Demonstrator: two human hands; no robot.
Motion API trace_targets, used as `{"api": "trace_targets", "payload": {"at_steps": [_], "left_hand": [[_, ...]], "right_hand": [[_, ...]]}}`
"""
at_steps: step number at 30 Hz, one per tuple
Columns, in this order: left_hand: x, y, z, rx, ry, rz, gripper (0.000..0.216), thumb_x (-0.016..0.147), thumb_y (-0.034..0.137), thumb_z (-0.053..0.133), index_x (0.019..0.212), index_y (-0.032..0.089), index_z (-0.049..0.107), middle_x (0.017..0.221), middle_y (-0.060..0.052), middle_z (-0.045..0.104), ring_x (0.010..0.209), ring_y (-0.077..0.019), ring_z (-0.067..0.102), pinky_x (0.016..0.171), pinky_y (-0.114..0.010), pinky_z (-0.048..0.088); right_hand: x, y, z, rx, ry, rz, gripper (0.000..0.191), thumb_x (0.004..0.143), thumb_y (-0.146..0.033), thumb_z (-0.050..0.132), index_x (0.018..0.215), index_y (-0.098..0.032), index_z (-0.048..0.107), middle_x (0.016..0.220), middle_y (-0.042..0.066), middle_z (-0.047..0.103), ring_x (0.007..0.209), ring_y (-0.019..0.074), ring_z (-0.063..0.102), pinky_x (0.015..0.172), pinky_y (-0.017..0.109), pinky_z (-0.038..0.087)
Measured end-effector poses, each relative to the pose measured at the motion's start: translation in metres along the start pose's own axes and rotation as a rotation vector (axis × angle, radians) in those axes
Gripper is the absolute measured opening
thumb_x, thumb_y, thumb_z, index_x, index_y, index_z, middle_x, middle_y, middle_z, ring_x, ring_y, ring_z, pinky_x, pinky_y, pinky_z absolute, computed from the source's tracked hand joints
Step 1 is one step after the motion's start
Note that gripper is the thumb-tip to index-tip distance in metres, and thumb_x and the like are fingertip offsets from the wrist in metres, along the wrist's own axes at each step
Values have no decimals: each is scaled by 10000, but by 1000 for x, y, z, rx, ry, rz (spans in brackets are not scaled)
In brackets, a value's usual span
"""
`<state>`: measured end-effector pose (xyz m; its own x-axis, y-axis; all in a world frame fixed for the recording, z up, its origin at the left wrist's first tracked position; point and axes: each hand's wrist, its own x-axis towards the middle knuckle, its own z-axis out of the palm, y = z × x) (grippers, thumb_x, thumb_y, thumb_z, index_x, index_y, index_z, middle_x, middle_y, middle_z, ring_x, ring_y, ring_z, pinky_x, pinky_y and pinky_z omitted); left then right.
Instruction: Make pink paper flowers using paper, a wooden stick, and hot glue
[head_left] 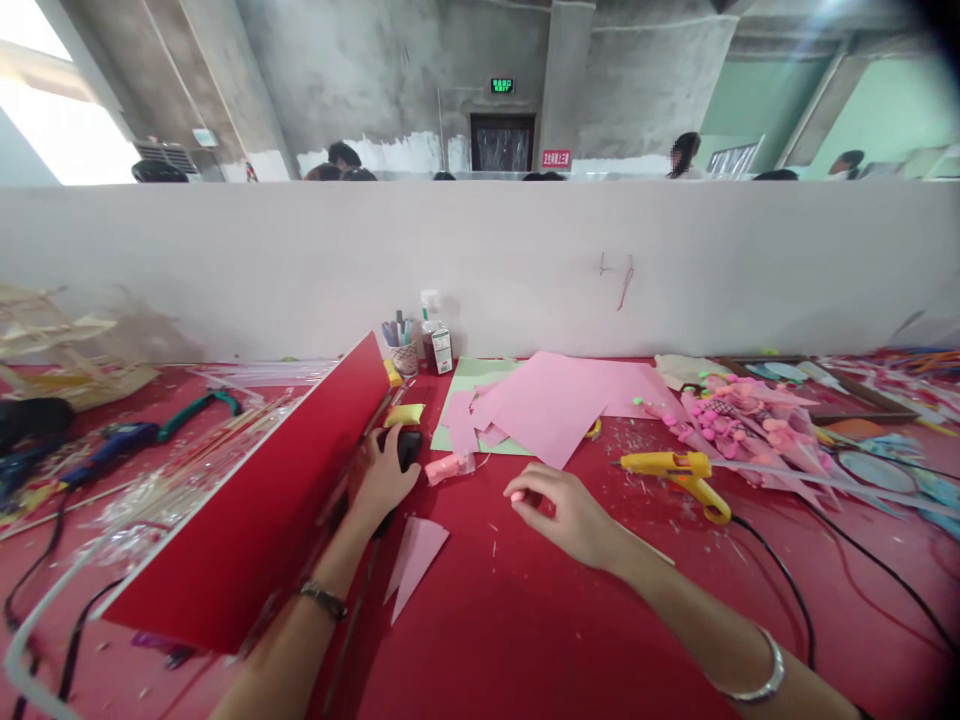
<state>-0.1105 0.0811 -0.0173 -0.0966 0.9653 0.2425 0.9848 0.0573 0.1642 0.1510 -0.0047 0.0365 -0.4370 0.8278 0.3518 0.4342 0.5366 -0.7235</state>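
My left hand [381, 478] is closed round a black object [409, 447] on the red table, right beside a tilted red board [255, 520]. My right hand [564, 508] rests on the table with its fingers curled in and nothing visible in them. Between the hands lies a small pink roll [448, 467], and a pink paper triangle [417, 558] lies in front of my left hand. Pink paper sheets [559, 400] spread out over a green sheet [474, 378] behind the hands.
A yellow glue gun [679, 470] with a black cable lies to the right. Pink paper flowers [739, 420] and scraps fill the right side. A cup of pens [403, 350] and a bottle stand by the white partition. Sticks, tools and cables lie left.
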Motion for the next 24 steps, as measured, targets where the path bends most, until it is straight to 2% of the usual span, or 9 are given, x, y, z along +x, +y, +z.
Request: {"api": "trace_targets", "payload": {"at_steps": [4, 7, 8, 10, 12, 15, 18, 20, 24], "left_hand": [[-3, 8, -11, 17, 21, 45, 638, 681, 289, 501, 1257, 104, 298, 1331, -198, 191, 1144, -370, 317, 879, -448, 313], [-11, 25, -25, 26, 190, 231, 563, 699, 272, 507, 1221, 121, 361, 1304, -172, 269, 1138, -361, 305, 906, -462, 273], [-14, 33, -28, -7, 206, 320, 506, 720, 296, 500, 1186, 124, 404, 1269, -166, 322, 1122, -335, 330, 918, -438, 271], [-18, 47, -30, -72, 140, 509, 415, 754, 324, 483, 1136, 164, 453, 1230, -123, 392, 1111, -283, 353, 928, -392, 273], [-20, 56, -24, -96, 44, 574, 447, 723, 359, 537, 1132, 199, 455, 1222, -103, 416, 1124, -284, 338, 920, -408, 265], [-18, 58, -8, -117, -110, 589, 379, 700, 341, 582, 1046, 206, 506, 1124, -86, 505, 1069, -264, 395, 888, -400, 277], [-15, 53, 3, -128, -142, 581, 242, 745, 271, 531, 975, 194, 525, 1023, -66, 558, 999, -231, 447, 854, -373, 294], [-15, 51, 4, -136, -152, 582, 262, 758, 268, 513, 1007, 184, 506, 1035, -72, 551, 994, -227, 452, 844, -362, 299], [-16, 52, 1, -158, -185, 626, 377, 750, 372, 525, 1068, 175, 477, 1048, -83, 534, 975, -228, 461, 822, -338, 323]], "right_hand": [[8, 10, 3, 42, 18, 18, 150, 795, -193, 429, 858, -192, 566, 817, 25, 582, 728, 121, 535, 649, 238, 431], [14, 24, 10, 88, 45, 66, 177, 793, -209, 434, 918, -192, 558, 847, 28, 595, 757, 126, 550, 683, 252, 442], [16, 29, 13, 110, 53, 86, 186, 791, -217, 439, 938, -190, 550, 845, 28, 596, 758, 126, 554, 689, 255, 446], [18, 38, 20, 166, 72, 129, 196, 785, -232, 452, 957, -182, 532, 828, 28, 593, 754, 124, 562, 693, 257, 455], [20, 44, 24, 213, 92, 166, 172, 777, -245, 466, 925, -175, 521, 807, 24, 588, 740, 121, 565, 687, 257, 463], [20, 46, 27, 227, 103, 172, 121, 770, -248, 472, 849, -172, 523, 791, 18, 582, 737, 119, 563, 689, 256, 466], [15, 44, 25, 214, 116, 152, 118, 771, -240, 470, 840, -169, 533, 821, 27, 575, 764, 122, 561, 705, 257, 466], [11, 43, 24, 203, 125, 153, 121, 776, -235, 465, 846, -168, 538, 843, 34, 568, 772, 123, 559, 706, 256, 468], [5, 45, 26, 195, 135, 146, 115, 787, -225, 453, 846, -180, 541, 860, 36, 565, 782, 123, 557, 715, 257, 467]]}}
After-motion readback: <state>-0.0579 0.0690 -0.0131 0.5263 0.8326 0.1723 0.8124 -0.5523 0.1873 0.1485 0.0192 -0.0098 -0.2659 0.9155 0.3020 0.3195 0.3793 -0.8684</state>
